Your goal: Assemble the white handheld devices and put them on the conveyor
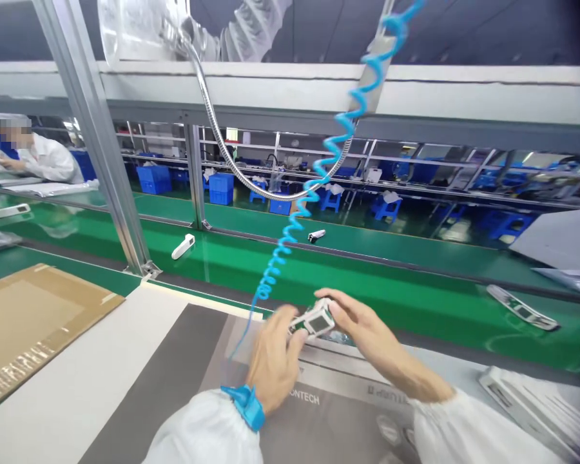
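Both my hands grip a small white plastic device housing (314, 320) with a grey screen and a bit of green circuit board showing. My left hand (274, 351) closes on its left end, thumb along the near side. Around the right end are the fingers of my right hand (360, 322). The device is held tilted above the far edge of a grey printed mat (299, 419). A blue wrist strap (245, 405) sits on my left wrist, and a coiled blue cord (290, 232) hangs down near it.
Beyond the bench runs a green conveyor belt (241, 267) carrying white devices (183, 246) and an open housing (522, 308). Flattened cardboard (38, 322) lies left, stacked white parts (536, 406) right. A metal post (94, 142) rises at left. A person in white (53, 158) sits far left.
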Action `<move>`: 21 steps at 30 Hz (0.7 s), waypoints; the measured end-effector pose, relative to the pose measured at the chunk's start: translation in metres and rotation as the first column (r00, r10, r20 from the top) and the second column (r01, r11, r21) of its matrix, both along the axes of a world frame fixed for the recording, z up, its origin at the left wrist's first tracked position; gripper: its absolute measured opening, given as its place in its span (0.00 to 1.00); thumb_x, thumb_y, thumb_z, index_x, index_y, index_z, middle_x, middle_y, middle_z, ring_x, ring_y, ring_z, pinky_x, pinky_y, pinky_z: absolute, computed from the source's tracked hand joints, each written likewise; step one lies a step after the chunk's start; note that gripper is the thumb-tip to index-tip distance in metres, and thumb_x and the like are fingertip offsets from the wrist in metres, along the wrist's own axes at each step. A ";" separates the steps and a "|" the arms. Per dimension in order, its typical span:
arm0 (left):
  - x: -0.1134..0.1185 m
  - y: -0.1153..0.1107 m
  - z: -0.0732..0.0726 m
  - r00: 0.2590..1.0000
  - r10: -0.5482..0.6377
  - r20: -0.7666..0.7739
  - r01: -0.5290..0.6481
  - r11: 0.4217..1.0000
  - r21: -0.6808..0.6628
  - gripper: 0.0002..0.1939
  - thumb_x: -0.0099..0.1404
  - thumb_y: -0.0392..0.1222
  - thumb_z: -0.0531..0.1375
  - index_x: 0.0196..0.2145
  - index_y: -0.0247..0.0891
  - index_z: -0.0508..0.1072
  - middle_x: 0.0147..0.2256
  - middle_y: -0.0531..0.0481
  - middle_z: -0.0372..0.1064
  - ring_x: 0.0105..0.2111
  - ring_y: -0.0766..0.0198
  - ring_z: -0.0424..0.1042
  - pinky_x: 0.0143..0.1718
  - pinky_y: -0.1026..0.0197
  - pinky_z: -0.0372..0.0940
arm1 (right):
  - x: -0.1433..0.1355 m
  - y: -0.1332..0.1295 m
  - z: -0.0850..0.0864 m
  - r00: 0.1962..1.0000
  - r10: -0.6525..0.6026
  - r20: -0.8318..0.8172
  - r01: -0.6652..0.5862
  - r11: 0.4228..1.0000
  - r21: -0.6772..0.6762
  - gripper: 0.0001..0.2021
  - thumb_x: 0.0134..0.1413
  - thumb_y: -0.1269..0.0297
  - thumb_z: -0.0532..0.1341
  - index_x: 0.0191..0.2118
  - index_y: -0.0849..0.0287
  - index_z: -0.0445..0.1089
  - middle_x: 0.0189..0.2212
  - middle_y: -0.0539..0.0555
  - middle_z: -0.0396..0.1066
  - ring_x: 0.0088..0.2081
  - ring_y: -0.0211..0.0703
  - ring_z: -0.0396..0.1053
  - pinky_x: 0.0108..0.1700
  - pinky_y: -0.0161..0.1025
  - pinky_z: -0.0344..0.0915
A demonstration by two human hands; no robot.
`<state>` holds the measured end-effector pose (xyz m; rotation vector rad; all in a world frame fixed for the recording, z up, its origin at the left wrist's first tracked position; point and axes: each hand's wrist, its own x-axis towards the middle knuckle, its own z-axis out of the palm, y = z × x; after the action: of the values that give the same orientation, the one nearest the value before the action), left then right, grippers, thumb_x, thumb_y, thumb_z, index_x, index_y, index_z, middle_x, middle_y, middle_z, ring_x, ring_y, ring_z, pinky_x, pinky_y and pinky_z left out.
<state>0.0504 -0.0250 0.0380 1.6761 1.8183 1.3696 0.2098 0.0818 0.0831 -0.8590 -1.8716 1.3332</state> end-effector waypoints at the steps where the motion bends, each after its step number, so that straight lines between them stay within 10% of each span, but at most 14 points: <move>1: 0.002 -0.002 0.002 0.996 -0.088 0.022 0.089 0.992 -0.091 0.15 0.70 0.45 0.51 0.47 0.40 0.74 0.42 0.44 0.75 0.44 0.55 0.73 0.45 0.56 0.65 | 0.006 -0.010 -0.004 1.000 -0.024 0.020 0.023 0.999 0.023 0.22 0.56 0.44 0.60 0.50 0.52 0.73 0.39 0.54 0.75 0.37 0.47 0.71 0.39 0.42 0.69; 4: 0.008 -0.005 0.003 0.989 -0.143 0.045 0.150 0.955 -0.257 0.14 0.69 0.46 0.52 0.37 0.41 0.76 0.28 0.50 0.73 0.30 0.59 0.71 0.33 0.61 0.61 | 0.023 -0.028 -0.024 0.973 -0.213 0.085 0.174 0.928 0.331 0.16 0.61 0.50 0.58 0.50 0.48 0.73 0.47 0.55 0.75 0.45 0.50 0.71 0.46 0.45 0.64; 8: 0.012 -0.005 -0.002 0.992 -0.125 -0.024 0.116 0.968 -0.224 0.12 0.68 0.46 0.53 0.38 0.43 0.76 0.32 0.51 0.75 0.34 0.58 0.72 0.35 0.61 0.58 | 0.036 -0.033 -0.047 0.906 -0.395 0.150 0.111 0.564 0.818 0.06 0.60 0.60 0.61 0.41 0.47 0.75 0.44 0.51 0.76 0.44 0.48 0.71 0.47 0.45 0.56; 13: 0.013 -0.004 -0.004 0.991 -0.128 -0.043 0.115 0.965 -0.235 0.13 0.68 0.46 0.53 0.37 0.42 0.76 0.32 0.49 0.75 0.33 0.58 0.72 0.36 0.61 0.58 | 0.032 -0.036 -0.047 0.847 -0.515 0.133 0.041 0.314 0.949 0.06 0.61 0.69 0.60 0.40 0.51 0.71 0.39 0.50 0.78 0.39 0.44 0.69 0.46 0.45 0.52; 17: 0.008 0.001 -0.006 0.993 -0.083 0.085 0.103 0.960 -0.262 0.14 0.67 0.47 0.53 0.33 0.39 0.76 0.28 0.49 0.75 0.29 0.60 0.71 0.33 0.62 0.59 | 0.021 -0.045 -0.041 0.866 -0.458 0.201 -0.021 0.368 0.930 0.09 0.61 0.75 0.56 0.34 0.53 0.69 0.34 0.49 0.76 0.38 0.44 0.66 0.46 0.45 0.50; 21: -0.007 0.013 -0.014 0.955 0.094 0.282 -0.006 0.955 -0.298 0.17 0.67 0.51 0.51 0.31 0.37 0.72 0.27 0.48 0.74 0.22 0.64 0.67 0.27 0.63 0.59 | 0.016 -0.036 -0.043 0.900 -0.369 0.233 0.036 0.595 0.803 0.10 0.63 0.73 0.51 0.31 0.56 0.63 0.34 0.51 0.72 0.38 0.42 0.65 0.45 0.43 0.52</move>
<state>0.0430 -0.0125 0.0243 1.2135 1.7951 1.2184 0.2253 0.0457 0.0399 -0.8310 -2.2568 0.0816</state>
